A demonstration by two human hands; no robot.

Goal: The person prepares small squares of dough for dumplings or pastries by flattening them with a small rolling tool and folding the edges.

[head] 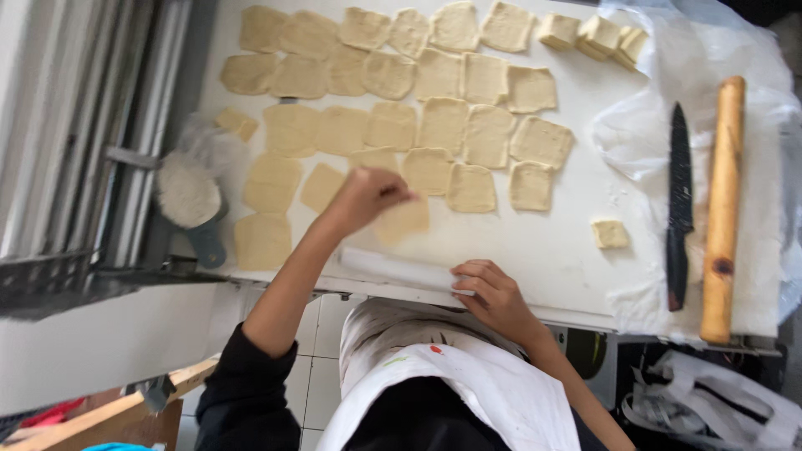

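Left hand (368,196) motion-blurred, fingers can't be told apart; it covers part of a dough sheet (403,219). Right hand (493,292) hides the near end of a white rolling pin (397,269). Top dough row (368,25) clipped by the frame edge. Plastic bag (718,401) cut off bottom right.

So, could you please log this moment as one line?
left hand: laying dough piece on white table | right hand: on white rolling pin | knife, wooden rolling pin: idle

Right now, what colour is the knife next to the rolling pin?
Black all over, blade and handle. The knife shows best in the head view.
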